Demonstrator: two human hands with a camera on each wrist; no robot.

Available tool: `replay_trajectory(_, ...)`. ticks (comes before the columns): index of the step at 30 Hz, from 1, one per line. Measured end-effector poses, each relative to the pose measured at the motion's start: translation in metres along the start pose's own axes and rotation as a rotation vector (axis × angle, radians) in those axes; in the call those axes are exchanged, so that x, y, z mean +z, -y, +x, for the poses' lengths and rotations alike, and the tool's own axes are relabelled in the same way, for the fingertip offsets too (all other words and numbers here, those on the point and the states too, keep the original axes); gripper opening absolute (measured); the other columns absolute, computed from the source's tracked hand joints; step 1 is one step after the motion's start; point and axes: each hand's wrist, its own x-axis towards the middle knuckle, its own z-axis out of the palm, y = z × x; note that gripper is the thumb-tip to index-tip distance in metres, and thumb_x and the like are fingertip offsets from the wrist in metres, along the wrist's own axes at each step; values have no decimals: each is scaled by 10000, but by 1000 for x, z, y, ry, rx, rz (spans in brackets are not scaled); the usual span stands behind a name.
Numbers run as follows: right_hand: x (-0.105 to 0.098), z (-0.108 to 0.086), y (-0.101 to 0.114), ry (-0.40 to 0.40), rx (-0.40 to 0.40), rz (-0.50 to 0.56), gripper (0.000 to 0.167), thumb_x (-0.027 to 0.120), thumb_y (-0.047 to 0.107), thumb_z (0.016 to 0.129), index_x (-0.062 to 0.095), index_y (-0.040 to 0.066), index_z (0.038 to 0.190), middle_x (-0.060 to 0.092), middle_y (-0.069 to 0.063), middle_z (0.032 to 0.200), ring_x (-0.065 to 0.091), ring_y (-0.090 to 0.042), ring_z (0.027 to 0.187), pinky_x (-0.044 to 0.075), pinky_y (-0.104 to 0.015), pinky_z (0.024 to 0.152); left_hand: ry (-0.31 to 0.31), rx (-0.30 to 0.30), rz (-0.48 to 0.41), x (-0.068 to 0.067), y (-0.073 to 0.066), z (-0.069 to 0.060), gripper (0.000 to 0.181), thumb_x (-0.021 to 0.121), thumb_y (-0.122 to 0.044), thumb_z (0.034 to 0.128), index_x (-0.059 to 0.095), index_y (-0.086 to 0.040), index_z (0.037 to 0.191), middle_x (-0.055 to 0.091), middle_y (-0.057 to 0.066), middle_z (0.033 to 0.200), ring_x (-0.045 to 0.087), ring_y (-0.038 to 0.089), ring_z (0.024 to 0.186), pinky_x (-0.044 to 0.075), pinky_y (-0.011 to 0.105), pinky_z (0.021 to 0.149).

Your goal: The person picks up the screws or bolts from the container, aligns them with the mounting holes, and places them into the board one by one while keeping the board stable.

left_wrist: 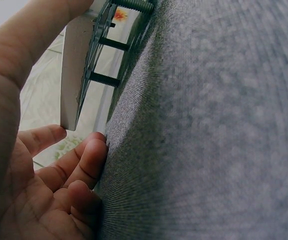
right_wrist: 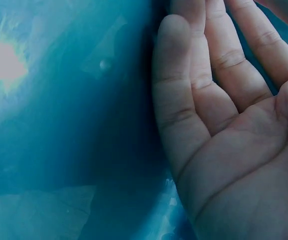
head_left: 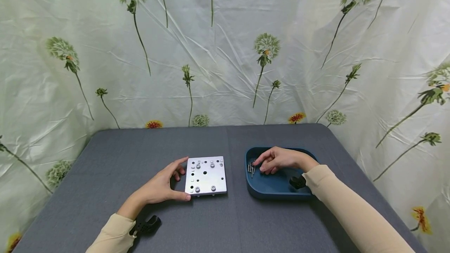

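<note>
A square silver metal plate (head_left: 205, 175) with holes and several socket-head screws stands on the table at centre. My left hand (head_left: 161, 184) holds it by its left side, thumb at the near corner and index finger at the far one. In the left wrist view, threaded screw shanks (left_wrist: 104, 78) stick out below the plate (left_wrist: 76, 70). My right hand (head_left: 279, 160) reaches into a blue tray (head_left: 277, 196), index finger extended beside a few loose screws (head_left: 251, 168). Its fingers (right_wrist: 228, 57) look fairly straight in the right wrist view; the fingertips and screws are hidden there.
The grey cloth-covered table (head_left: 147, 147) bears the plate and, to its right, the tray with raised walls. Behind the table hangs a pale curtain (head_left: 225, 50) printed with flowers. A black strap device (head_left: 147, 225) sits at the left wrist, another (head_left: 298, 182) at the right.
</note>
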Motion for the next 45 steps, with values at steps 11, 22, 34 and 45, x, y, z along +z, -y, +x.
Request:
replay_trajectory(11, 0, 2, -5, -5, -3, -5, 366, 710, 96, 1031, 693, -31, 1373, 782, 27, 952, 698, -84, 812, 587, -252, 762, -5, 13, 0, 0, 0, 0, 1194, 991, -481, 732, 348, -99, 1663, 594, 45, 1252, 546, 140, 1035, 458, 331, 906)
replay_trajectory(22, 1, 3, -9, -23, -32, 17, 382, 708, 81, 1027, 677, -47, 1385, 778, 26, 936, 700, -66, 786, 587, -238, 740, 2, 3, 8, -1, 2, -1, 1203, 986, -500, 731, 340, -109, 1667, 589, 41, 1257, 543, 136, 1038, 457, 335, 912)
replay_trajectory(34, 2, 1, -11, -49, -50, 10, 393, 701, 77, 1032, 670, -47, 1404, 781, 12, 928, 699, -50, 770, 590, -222, 736, 12, -3, 5, -2, 1, 0, 1205, 985, -502, 732, 335, -111, 1669, 588, 49, 1271, 542, 161, 1053, 457, 345, 918)
replay_trajectory(45, 7, 2, -12, -105, -59, -95, 241, 757, 92, 991, 766, -22, 1203, 711, 50, 778, 608, -56, 644, 533, -223, 646, 5, 6, 5, -1, 2, 0, 1195, 981, -510, 734, 342, -124, 1668, 590, 42, 1271, 545, 140, 1050, 459, 337, 917)
